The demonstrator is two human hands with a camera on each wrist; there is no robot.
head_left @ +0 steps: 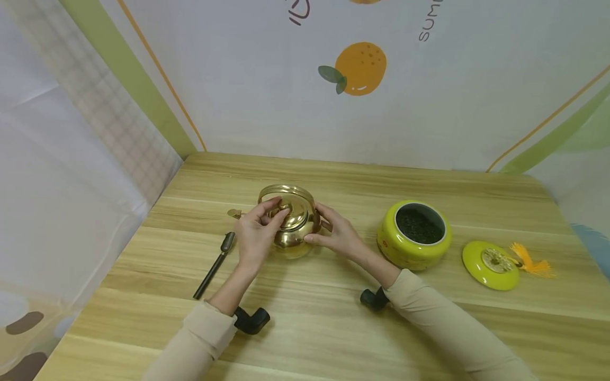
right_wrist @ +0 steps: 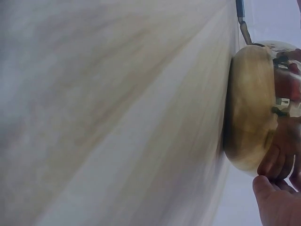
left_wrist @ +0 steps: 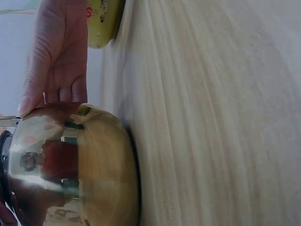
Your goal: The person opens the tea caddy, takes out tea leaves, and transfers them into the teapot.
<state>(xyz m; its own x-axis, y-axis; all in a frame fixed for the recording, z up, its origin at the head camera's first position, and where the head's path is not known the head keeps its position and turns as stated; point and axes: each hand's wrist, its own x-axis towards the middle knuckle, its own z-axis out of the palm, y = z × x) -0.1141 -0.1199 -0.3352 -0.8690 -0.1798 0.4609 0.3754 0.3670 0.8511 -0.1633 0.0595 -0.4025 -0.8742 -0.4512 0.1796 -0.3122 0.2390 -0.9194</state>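
Tabletop point(head_left: 333, 328): hands hide brass teapot point(head_left: 289, 233) (spout unseen).

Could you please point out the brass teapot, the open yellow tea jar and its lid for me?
brass teapot point(head_left: 292, 239), head view, lower front of the body.
yellow tea jar point(head_left: 405, 250), head view, front wall.
jar lid point(head_left: 481, 275), head view, yellow rim.

You had a polished gold-brass kettle point(head_left: 290, 222) before you on pale, striped wood-grain table point(head_left: 333, 328). The jar point(head_left: 413, 235) was glossy yellow-green with a small red mark (perhaps a label), its lid point(head_left: 495, 265) matching, tasselled orange. A black scoop point(head_left: 214, 265) lay there; your sleeves point(head_left: 443, 317) were beige.
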